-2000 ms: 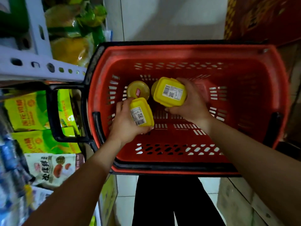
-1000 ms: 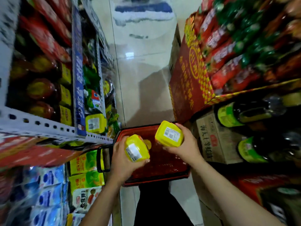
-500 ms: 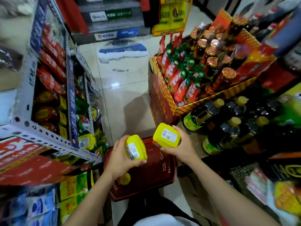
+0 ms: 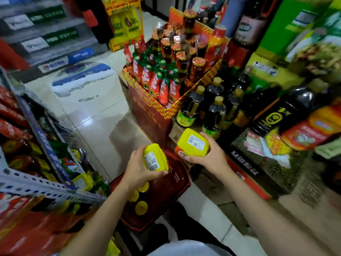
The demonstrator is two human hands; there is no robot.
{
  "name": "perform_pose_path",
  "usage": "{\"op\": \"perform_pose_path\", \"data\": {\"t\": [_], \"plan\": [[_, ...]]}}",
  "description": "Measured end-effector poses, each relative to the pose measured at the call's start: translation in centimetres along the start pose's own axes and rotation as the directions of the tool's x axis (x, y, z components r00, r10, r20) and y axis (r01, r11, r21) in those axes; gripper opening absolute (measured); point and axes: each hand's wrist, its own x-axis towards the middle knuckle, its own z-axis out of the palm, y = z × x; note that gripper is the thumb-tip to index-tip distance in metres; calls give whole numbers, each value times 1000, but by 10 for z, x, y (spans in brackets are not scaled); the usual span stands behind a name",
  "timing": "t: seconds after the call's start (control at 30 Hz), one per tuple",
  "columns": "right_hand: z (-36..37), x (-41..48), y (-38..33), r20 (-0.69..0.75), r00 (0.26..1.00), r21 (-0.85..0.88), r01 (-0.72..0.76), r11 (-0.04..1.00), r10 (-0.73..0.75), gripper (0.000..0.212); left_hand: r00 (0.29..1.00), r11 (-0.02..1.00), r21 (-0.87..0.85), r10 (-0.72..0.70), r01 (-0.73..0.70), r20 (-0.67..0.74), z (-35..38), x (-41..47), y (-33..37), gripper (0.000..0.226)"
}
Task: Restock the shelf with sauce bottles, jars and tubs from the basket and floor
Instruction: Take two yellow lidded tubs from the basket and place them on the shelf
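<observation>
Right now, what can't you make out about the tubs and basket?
Head view only.
Left tub, in left hand: label print too small.
Right tub, in right hand: contents hidden by opaque plastic.
Red basket: jar count hidden behind left arm.
Shelf: motion-blurred.

Pale tiled floor point(image 4: 96, 115) bearing a red basket point(image 4: 177, 182) and, nearby, a red display carton point(image 4: 149, 117).

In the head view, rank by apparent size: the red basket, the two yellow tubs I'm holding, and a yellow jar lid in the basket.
red basket
right tub, in the right hand
left tub, in the left hand, slightly smaller; tilt may explain it
jar lid
</observation>
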Motion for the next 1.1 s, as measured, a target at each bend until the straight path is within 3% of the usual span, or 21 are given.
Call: {"op": "perform_pose_path", "data": {"t": [0.23, 0.43, 0.6, 0.73, 0.97, 1.1], "plan": [[-46, -76, 20, -221, 970, 91, -85, 992, 103, 89, 965, 993, 14, 107, -114, 240, 35, -14, 25, 112], [-90, -138, 45, -409, 900, 160, -88, 983, 147, 88, 895, 964, 35, 231, -264, 383, 82, -34, 63, 116], [-134, -191, 70, -508, 843, 178, -97, 979, 176, 87, 834, 936, 37, 293, -350, 468, 129, -56, 94, 101], [-180, -250, 97, -584, 787, 185, -109, 977, 198, 84, 767, 905, 21, 347, -424, 539, 183, -95, 130, 116], [-237, -334, 139, -708, 669, 182, -137, 974, 227, 85, 628, 848, -64, 438, -526, 643, 263, -160, 185, 105], [-261, -380, 157, -767, 588, 212, -148, 966, 258, 89, 538, 814, -126, 482, -567, 691, 303, -191, 213, 112]]}}
